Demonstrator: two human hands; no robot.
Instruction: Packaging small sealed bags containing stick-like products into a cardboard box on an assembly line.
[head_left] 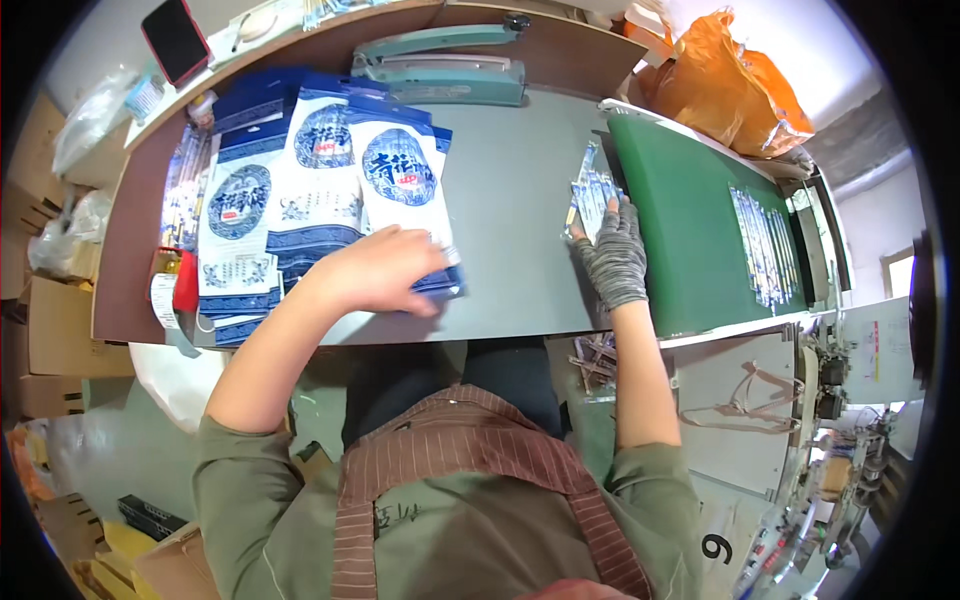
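My bare left hand (392, 268) is over the lower part of the rightmost blue-and-white printed pouch (400, 180). Its thumb and fingers are apart, slightly blurred, and I see nothing between them. More flat pouches (240, 215) lie overlapping in piles to its left. On the right, my right hand (614, 258) wears a grey knitted fingerless glove. It holds a small bundle of slim clear-and-blue packets (594, 188) on the grey tabletop (510, 210), thumb on the left side and fingers on the right. This bundle lies beside the green belt's edge.
A green conveyor belt (680, 220) carries a row of slim packets (765, 245). At the table's back stands a teal long-armed device, apparently a sealer (440, 80). An orange bag (730, 90) sits back right. A red container (185, 280) stands left; a phone (175, 42) rests on the far-left ledge.
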